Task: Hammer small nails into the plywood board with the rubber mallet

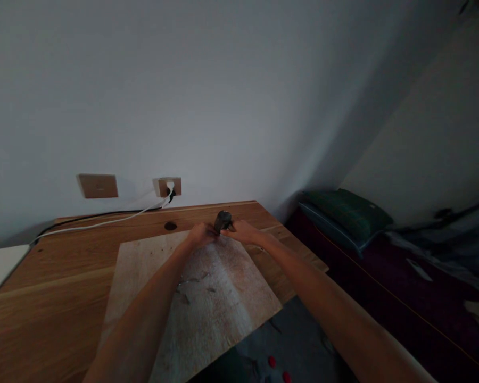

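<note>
Both arms reach forward over a pale board (143, 276) lying on a wooden desk (56, 287). My left hand (201, 234) and my right hand (243, 231) meet at the board's far edge. Both are closed around a small dark grey object (222, 220) whose rounded top sticks up between them. What the object is, I cannot make out. Several small dark bits (191, 290) lie scattered on the board under my left forearm.
White and black cables (115, 217) run along the desk's back edge to a wall socket (170, 186). A blank wall plate (98, 185) sits left of it. A dark bed with a green pillow (345, 215) stands to the right. Red dots (271, 361) show on the floor.
</note>
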### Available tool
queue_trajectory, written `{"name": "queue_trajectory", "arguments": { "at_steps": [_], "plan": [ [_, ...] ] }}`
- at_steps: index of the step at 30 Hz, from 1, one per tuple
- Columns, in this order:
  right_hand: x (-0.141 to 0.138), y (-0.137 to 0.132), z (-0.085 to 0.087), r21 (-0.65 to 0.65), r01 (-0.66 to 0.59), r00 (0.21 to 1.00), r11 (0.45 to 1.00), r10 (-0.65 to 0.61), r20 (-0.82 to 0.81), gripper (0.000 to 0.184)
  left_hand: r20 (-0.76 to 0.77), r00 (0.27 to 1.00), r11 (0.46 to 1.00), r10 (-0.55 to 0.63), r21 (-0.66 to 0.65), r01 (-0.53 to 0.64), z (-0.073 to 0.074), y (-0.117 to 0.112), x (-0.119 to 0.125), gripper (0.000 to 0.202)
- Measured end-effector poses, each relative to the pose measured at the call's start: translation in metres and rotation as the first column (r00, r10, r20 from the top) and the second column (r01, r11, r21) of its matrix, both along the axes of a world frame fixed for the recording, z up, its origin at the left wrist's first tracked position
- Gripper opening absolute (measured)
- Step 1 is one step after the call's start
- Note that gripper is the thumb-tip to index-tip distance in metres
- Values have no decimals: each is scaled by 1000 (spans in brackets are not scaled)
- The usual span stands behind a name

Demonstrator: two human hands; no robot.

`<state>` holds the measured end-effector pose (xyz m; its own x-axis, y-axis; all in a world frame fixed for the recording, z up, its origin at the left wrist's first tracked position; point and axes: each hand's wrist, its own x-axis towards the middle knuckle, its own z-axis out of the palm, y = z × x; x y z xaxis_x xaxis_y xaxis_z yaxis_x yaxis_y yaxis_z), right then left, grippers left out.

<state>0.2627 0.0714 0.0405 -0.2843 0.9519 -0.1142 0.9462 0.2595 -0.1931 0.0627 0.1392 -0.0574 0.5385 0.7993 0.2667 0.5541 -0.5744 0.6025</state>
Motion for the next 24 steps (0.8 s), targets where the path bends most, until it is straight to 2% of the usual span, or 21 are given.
{"name": "queue_trajectory", "arguments": {
  "at_steps": [4, 11, 24],
  "plan": [
    [5, -2, -3, -55, 46, 999, 997, -46, -11, 36, -2, 1000, 1000, 2, -22, -2, 3, -3, 0, 17],
    [19, -9, -3, -45, 94, 995, 995, -94, -16, 36, -2, 1000, 999, 20, -27, -20, 6, -5, -2, 19],
    [16, -13, -3, -69, 65, 998, 995, -64, 26, 36, 6, 1000, 999, -21, -48, 21, 5, 0, -2, 26]
  ]
}}
